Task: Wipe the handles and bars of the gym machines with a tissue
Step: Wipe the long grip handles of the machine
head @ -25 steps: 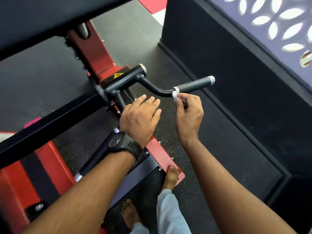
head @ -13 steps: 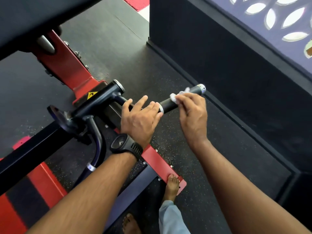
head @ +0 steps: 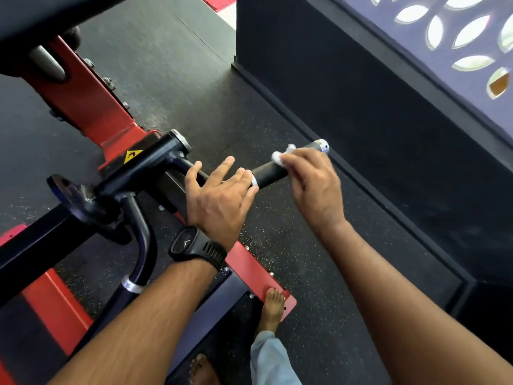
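Nearest, at about 6 o'clock, a bare foot stands on the corner of the red base plate. Its bolts and edge lie right by the toes, so a shift of weight while leaning in could stub or scrape them. Further up, the left hand, with a watch at the wrist, lies released across the black bar. Its fingers are straight and spread, touching the inner end of the rubber handle grip without clasping anything. Laid flat like that, it would probably do little to steady the arm if it pivots under pressure. At 3 o'clock of the left hand, the right hand pinches a small white tissue against the top of the grip, about midway along. The tissue is a tiny wad: it could shred on the rubber, slip from the fingertips, or leave bare skin doing the wiping. The grip's underside and the metal end cap at 1 o'clock could get skipped. A fast outward stroke may also carry the knuckles toward the dark wall panel beyond.
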